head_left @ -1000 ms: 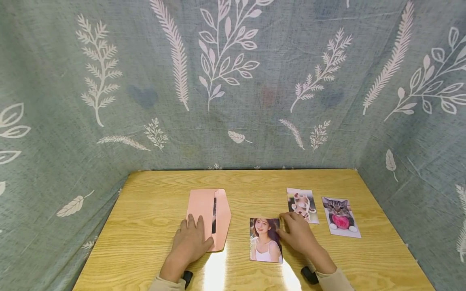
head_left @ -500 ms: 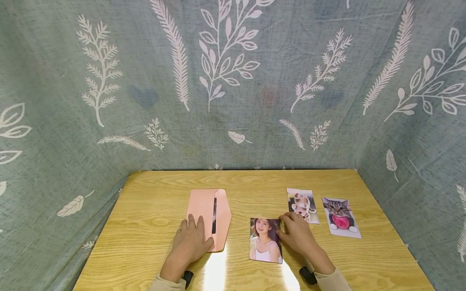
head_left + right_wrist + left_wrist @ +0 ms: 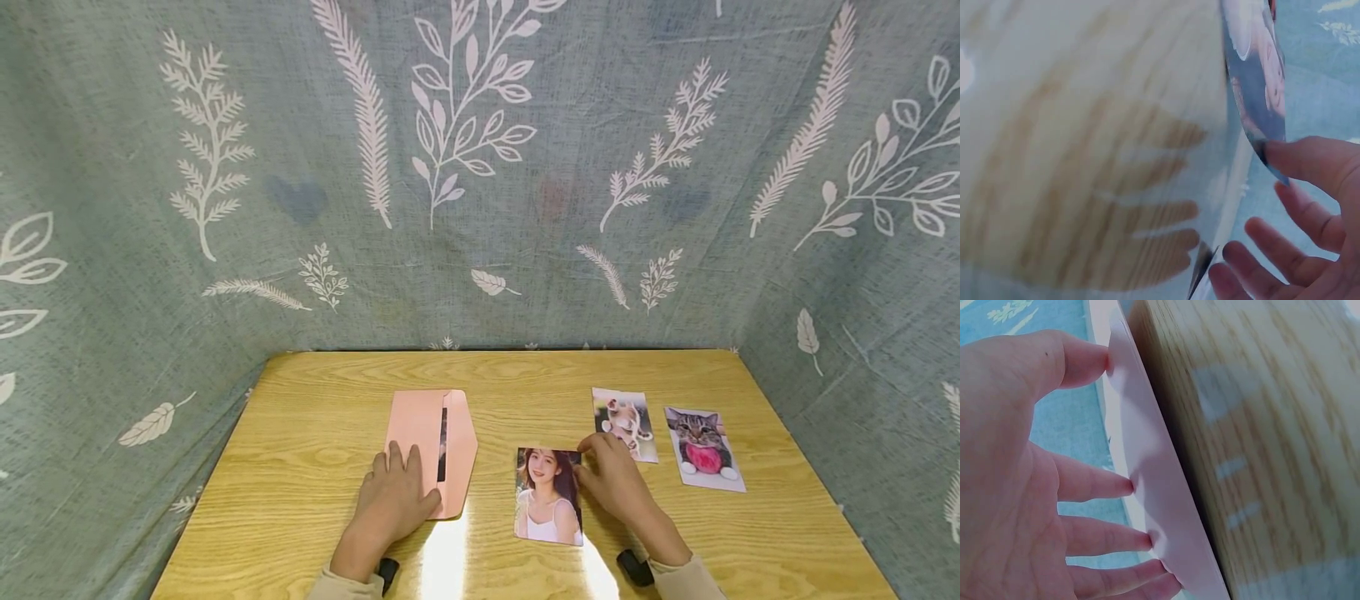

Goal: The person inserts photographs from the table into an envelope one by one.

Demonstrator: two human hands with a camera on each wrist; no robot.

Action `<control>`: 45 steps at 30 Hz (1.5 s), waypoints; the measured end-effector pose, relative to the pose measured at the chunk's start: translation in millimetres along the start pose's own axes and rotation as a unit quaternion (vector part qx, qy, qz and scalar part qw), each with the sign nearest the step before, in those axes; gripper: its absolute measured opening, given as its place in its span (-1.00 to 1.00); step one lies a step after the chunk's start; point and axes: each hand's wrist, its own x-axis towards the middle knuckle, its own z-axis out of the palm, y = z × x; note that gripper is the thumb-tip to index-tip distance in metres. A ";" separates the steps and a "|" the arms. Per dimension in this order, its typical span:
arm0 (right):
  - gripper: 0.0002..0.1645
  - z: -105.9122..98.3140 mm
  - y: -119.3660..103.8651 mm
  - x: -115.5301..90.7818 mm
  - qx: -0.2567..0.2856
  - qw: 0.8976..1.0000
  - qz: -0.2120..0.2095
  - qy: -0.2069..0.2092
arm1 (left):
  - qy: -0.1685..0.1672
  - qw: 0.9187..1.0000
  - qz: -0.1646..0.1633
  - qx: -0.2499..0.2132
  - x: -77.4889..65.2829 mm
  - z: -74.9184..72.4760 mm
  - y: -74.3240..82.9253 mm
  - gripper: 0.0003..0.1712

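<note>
A pink envelope lies on the wooden table with its flap out to the right. Through its slot shows a dark strip of a picture. My left hand rests on it; the left wrist view has spread fingertips and thumb touching the pink paper. To the right, a portrait photo of a person in a white top is pinched near its upper right corner by my right hand. In the right wrist view the thumb lies on the face of the photo, which bows up off the table.
Behind my right hand lies a photo of a pale animal, partly covered by the fingers. Farther right is a cat photo. A leaf-patterned cloth closes off the table's back and sides. Black straps sit at my wrists.
The portrait photo has shifted very slightly, its right side tilting up a little with my right hand. My left hand and the envelope stay in place.
</note>
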 end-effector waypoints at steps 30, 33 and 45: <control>-0.73 -8.6 -5.5 18.4 0.323 0.920 0.208 -0.080 | 0.003 1.000 0.006 0.003 -1.4 -1.9 0.7 -0.08; -0.70 -9.2 -8.2 22.7 0.350 0.908 0.212 -0.086 | 0.002 1.000 0.004 0.004 -1.4 -2.4 0.6 -0.08; -0.66 -1.6 -18.7 45.2 0.405 0.885 0.205 -0.098 | 0.005 1.000 0.002 -0.001 -0.6 -0.6 0.7 -0.08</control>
